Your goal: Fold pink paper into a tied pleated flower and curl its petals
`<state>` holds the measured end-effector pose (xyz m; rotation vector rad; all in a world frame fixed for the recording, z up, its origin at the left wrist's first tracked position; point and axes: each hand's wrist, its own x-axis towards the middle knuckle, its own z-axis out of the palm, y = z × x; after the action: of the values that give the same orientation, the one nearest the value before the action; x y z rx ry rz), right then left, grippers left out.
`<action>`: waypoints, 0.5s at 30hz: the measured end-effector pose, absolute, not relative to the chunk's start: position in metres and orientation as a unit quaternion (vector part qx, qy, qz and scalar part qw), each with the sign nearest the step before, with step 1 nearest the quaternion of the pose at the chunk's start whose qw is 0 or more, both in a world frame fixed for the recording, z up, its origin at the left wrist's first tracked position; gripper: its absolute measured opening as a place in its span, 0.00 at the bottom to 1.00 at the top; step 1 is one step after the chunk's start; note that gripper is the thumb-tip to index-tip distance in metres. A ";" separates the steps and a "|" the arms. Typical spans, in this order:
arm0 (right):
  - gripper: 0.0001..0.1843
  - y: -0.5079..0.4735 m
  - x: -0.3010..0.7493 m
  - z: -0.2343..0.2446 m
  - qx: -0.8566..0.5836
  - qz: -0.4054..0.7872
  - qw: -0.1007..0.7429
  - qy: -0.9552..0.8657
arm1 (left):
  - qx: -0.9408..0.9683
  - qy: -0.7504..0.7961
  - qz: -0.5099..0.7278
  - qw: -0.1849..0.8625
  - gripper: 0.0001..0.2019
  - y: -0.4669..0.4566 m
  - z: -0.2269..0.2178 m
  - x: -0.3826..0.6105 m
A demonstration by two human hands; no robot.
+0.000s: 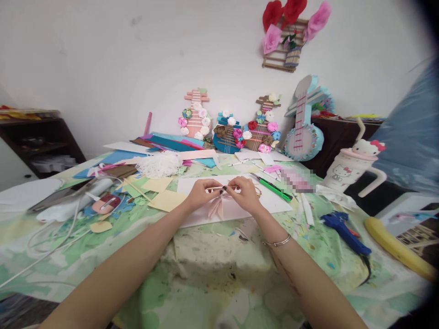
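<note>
Both hands are over a white sheet [277, 208] at the middle of the table. My left hand [201, 194] pinches one end of a thin pale pink strip, and my right hand [244, 194] pinches the other end, fingertips almost meeting. Folded pale pink paper [216, 209] hangs below the fingers, its creased flaps spread apart. Whether the strip and the flaps are one piece, I cannot tell. Beside my right hand lie gold-coloured rings [258, 192], partly hidden, and a green utility knife [276, 188].
A blue glue gun [346, 233], a banana [399, 249] and a white tumbler [346, 171] are at right. Paper scraps [168, 201], a white power strip [73, 201] and cables lie left. White string [159, 163] and several flower-decorated paper instruments [228, 137] stand behind.
</note>
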<state>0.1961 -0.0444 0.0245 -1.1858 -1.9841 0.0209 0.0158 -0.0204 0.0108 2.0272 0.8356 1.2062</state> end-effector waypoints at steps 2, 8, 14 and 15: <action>0.08 -0.045 0.196 0.025 -0.471 0.007 0.403 -0.785 | 0.768 0.316 0.457 0.319 0.11 -0.020 0.010 0.015; 0.07 -0.045 0.197 0.025 -0.464 0.015 0.404 -0.788 | 0.767 0.306 0.457 0.330 0.12 -0.020 0.010 0.015; 0.08 -0.044 0.198 0.023 -0.456 0.014 0.404 -0.793 | 0.768 0.316 0.460 0.316 0.11 -0.022 0.013 0.016; 0.08 -0.044 0.198 0.023 -0.455 0.013 0.405 -0.793 | 0.769 0.317 0.460 0.312 0.11 -0.023 0.013 0.016</action>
<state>0.1977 -0.0437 0.0231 -1.1481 -2.0019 0.0330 0.0163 -0.0226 0.0130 2.0282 0.8365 1.2146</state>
